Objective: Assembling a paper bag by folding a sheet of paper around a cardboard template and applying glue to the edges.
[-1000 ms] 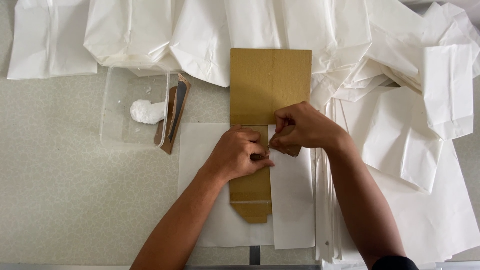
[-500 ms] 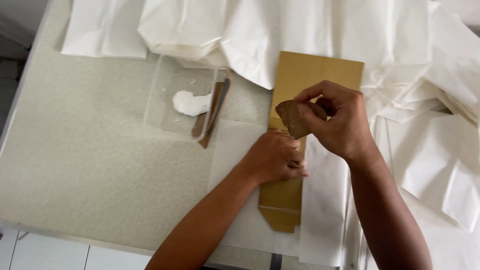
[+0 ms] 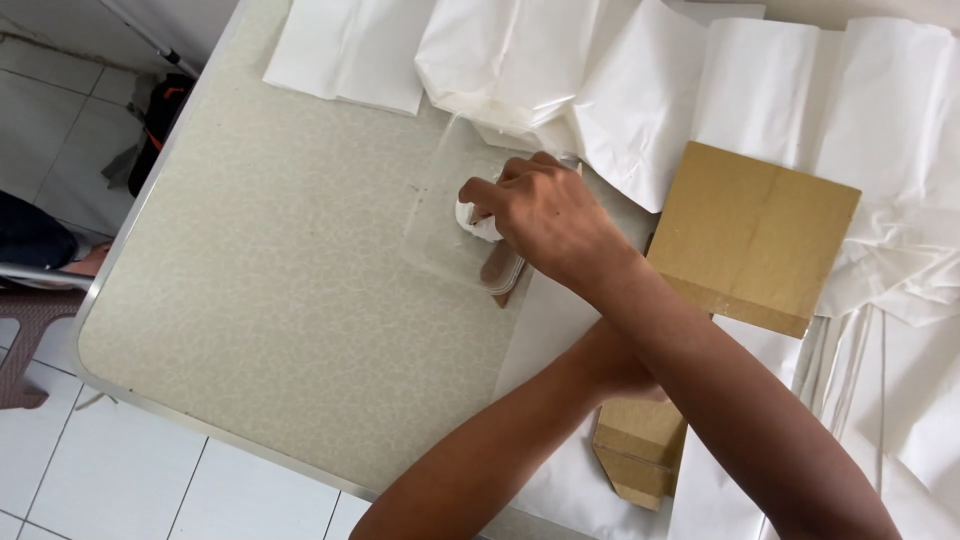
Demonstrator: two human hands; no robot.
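Observation:
My right hand [image 3: 548, 215] reaches across to a clear plastic tray [image 3: 435, 245], and its fingertips touch a lump of white paste [image 3: 476, 226] inside; it grips nothing. A brown wooden stick [image 3: 497, 270] lies in the tray under the hand. My left hand [image 3: 622, 368] rests on a flat brown paper bag [image 3: 750, 230] and is mostly hidden under my right forearm. The bag's folded lower end [image 3: 640, 450] shows below the arms. The bag lies on a white paper sheet [image 3: 550, 330].
Several white paper bags [image 3: 620, 90] are heaped along the far and right sides of the beige table [image 3: 280, 290]. The table's metal edge [image 3: 130, 250] runs down the left, with tiled floor, a dark bag [image 3: 160, 110] and a brown stool [image 3: 25, 345] beyond.
My right hand let go of the brown bag's flap and moved left into the paste tray. My left hand stayed on the bag. The view shifted left, showing the table edge and floor.

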